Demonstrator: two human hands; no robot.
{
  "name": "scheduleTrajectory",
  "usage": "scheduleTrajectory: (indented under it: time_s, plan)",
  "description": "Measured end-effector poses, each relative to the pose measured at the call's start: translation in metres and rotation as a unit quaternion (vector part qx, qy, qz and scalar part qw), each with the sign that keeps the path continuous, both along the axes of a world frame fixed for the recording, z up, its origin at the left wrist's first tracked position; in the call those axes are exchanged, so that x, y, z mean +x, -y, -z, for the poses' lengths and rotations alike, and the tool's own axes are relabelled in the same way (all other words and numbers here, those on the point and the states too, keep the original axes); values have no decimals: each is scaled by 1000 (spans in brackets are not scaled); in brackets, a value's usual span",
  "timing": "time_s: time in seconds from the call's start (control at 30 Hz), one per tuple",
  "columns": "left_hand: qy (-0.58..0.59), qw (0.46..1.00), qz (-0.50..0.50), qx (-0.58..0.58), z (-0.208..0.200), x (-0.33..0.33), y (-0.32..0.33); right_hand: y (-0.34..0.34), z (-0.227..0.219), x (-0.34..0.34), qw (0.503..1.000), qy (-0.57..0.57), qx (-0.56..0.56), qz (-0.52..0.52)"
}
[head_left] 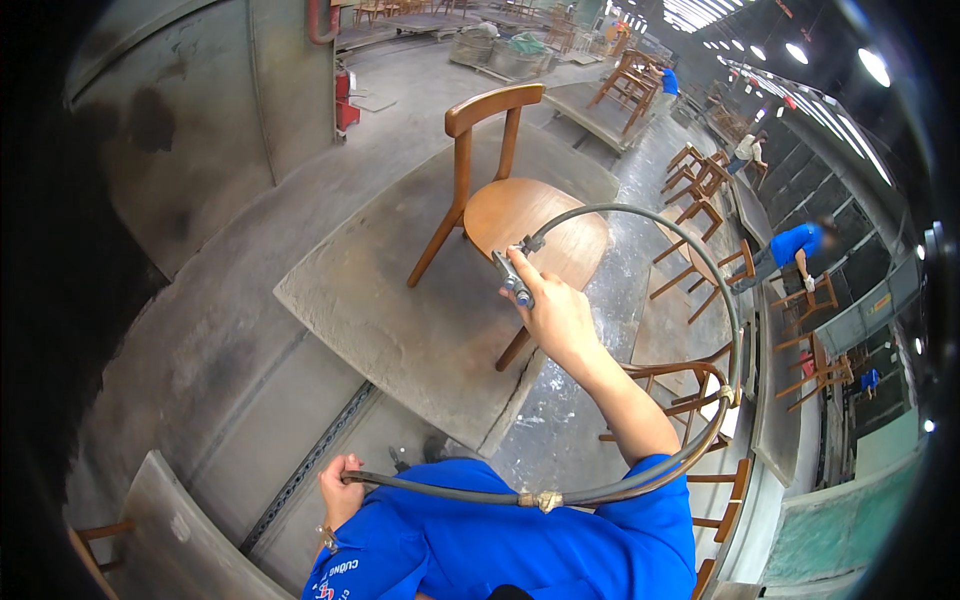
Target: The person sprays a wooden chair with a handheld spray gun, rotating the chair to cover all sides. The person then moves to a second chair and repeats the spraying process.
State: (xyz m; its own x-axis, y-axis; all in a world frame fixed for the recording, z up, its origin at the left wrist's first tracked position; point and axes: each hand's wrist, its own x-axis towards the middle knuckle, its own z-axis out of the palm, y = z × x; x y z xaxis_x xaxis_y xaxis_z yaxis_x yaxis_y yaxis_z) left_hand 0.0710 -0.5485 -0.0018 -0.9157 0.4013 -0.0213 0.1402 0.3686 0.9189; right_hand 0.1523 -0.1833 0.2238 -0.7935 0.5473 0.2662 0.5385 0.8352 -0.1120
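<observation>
My right hand (560, 315) is closed around a metal spray gun (515, 280), held out in front of a brown wooden chair (530, 215). The chair has a curved back rail and a rounded seat, and my hand hides part of its seat and legs. From the gun a dark hose (690, 240) loops out to the right, then bends back across my body. Close to my waist, my left hand (340, 488) grips the hose's other stretch. Pale tape wraps bind the hose in two places.
The chair stands on a flat grey board (380, 330). A chain track (310, 465) runs along the floor beside it. More wooden chairs (690, 400) stand to my right, with a co-worker in blue (795, 245) bending over one. At the left rises a stained metal wall (200, 130).
</observation>
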Motion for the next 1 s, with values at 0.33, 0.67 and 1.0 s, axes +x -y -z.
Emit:
scheduleTrajectory:
  time_s: [0.33,0.67,1.0]
  plan:
    - [-7,997,59,-45,-13,7,-36,-40,-23,45,972,-224,71,21]
    - [-52,995,60,-56,-19,42,-77,-70,-14,75,944,-323,-34,-53]
    - [-21,993,-68,-90,-18,116,-16,36,101,51,683,-133,-713,-88]
